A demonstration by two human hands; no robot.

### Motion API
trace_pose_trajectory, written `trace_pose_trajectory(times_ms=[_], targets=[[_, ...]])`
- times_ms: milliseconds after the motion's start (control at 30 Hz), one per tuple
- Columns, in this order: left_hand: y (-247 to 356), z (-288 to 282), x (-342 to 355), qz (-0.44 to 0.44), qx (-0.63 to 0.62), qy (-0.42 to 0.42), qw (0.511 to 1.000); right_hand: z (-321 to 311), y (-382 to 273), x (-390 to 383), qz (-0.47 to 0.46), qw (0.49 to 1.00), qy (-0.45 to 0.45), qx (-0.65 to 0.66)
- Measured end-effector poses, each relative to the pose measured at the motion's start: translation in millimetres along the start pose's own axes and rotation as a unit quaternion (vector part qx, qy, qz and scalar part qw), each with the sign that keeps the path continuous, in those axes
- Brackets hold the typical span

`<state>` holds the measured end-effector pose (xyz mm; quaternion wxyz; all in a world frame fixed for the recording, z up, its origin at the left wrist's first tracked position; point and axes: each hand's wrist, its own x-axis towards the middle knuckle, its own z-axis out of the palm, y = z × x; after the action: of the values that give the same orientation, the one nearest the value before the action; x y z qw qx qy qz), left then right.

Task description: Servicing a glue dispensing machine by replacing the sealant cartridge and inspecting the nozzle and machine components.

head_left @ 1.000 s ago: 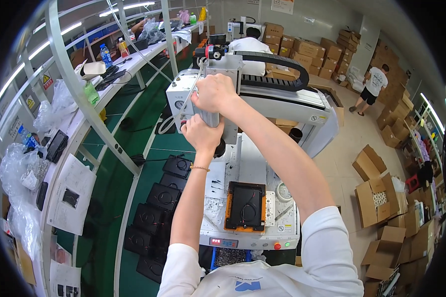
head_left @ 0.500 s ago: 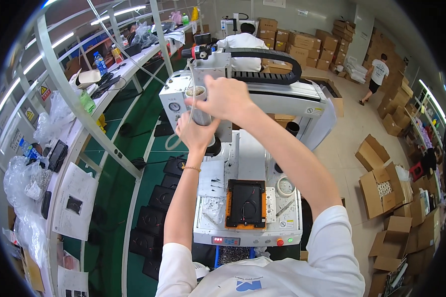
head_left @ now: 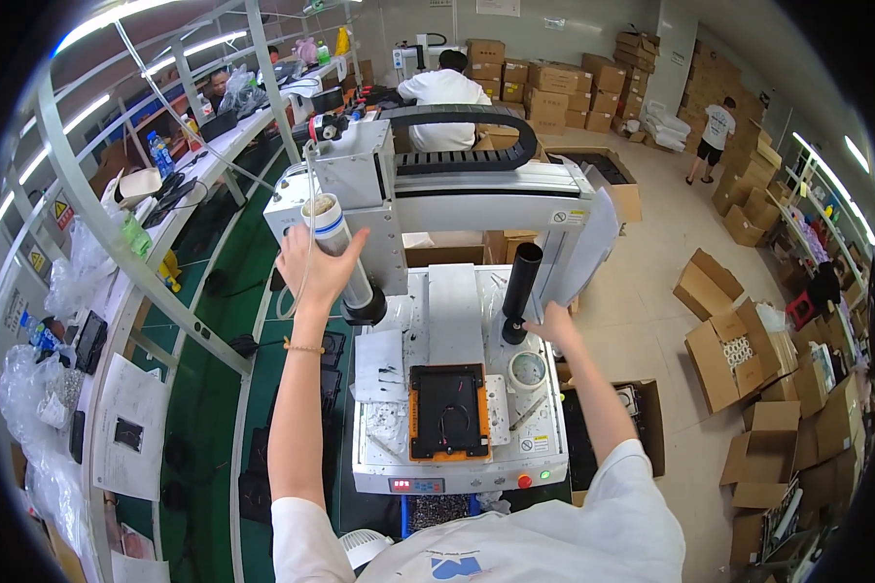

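Note:
My left hand is closed about a pale cylinder with blue bands, its thumb sticking out to the right. The cylinder's lower end sits in a black cup on the left of a white benchtop machine. A thin clear hose hangs across the cylinder's top and loops down by my wrist. At the machine's right edge, my right hand is open, thumb stretched toward the foot of an upright black tube; its other fingers are partly hidden. On the machine bed lies an orange fixture holding a black panel with a thin wire.
A gantry with a black cable chain spans the machine. A tape roll and a white sheet lie on the bed; buttons line its front. Left stands a cluttered bench. Cardboard boxes are at right; two people work beyond.
My right hand has left the cylinder's top and moved down right to the black tube. My left hand stays at the cylinder, now more in view. The view has shifted.

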<state>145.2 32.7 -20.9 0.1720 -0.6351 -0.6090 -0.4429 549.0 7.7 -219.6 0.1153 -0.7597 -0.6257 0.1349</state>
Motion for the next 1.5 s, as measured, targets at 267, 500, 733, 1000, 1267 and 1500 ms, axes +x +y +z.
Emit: trace_pose_trajectory(times_ms=[267,500,733,1000,1267,1500], targets=[[4,-26,-14,0.035,-0.094,0.082,0.992,22,-32,56,-0.033,0.906,0.310,0.286],[-7,-71,-34,-0.137,-0.559,-0.067,0.815,-31,-77,5,-0.198,0.804,0.334,0.451],[-20,-110,1,-0.189,-0.831,-0.062,0.520,-200,-243,-60,-0.354,0.618,0.197,0.674],[-28,-130,21,-0.177,-0.839,-0.071,0.510,-244,-371,-33,-0.447,0.705,0.190,0.517],[-43,-130,24,-0.187,-0.872,-0.054,0.450,-236,-413,-39,-0.416,0.837,0.184,0.304],[-61,-124,29,-0.202,-0.901,-0.048,0.382,-193,-391,-34,-0.370,0.916,0.050,0.148]])
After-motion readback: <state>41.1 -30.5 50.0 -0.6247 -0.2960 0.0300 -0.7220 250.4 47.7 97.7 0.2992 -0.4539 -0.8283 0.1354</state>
